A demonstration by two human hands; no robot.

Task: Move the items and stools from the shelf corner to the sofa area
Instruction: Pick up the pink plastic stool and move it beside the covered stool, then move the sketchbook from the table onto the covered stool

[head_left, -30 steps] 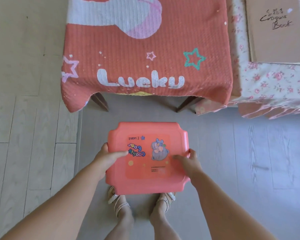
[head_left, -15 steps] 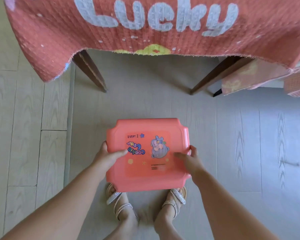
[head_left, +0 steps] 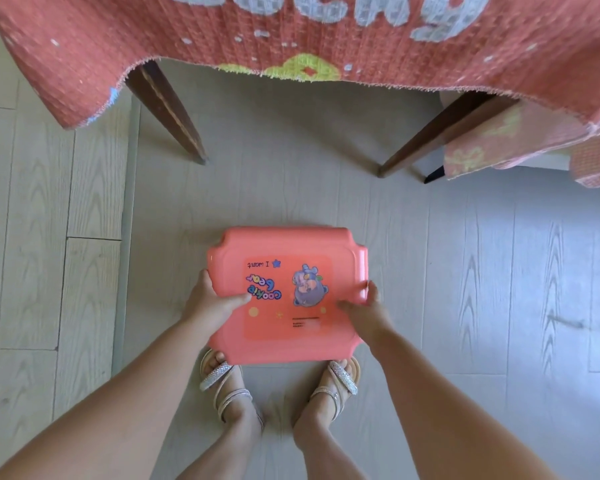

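I hold a coral-pink plastic stool (head_left: 288, 296) by its two sides, seat turned up toward me, low in front of my legs. My left hand (head_left: 210, 303) grips the left edge, thumb lying across the seat top and the fingers tucked under the rim where I cannot see them. My right hand (head_left: 368, 311) grips the right edge the same way, thumb on top, fingers wrapped over the side. Both hands are clamped on the stool. Whether its legs touch the floor I cannot tell; the seat hides them.

The seat has a printed panel: a purple cartoon figure right of centre and coloured lettering to its left, upside down from where I stand.

My feet, in glittery strapped sandals (head_left: 340, 381), stand just near of the stool, toes partly under its near edge. The floor (head_left: 49, 271) is pale wood-grain plank.

At the far side a coral quilted cover (head_left: 291, 39) with large white letters hangs over a piece of furniture, and two dark wooden legs (head_left: 167, 112) slant down from under it. The stool is near of those legs, apart from them. At the far right, pink patterned cloth (head_left: 499, 147) drapes down.
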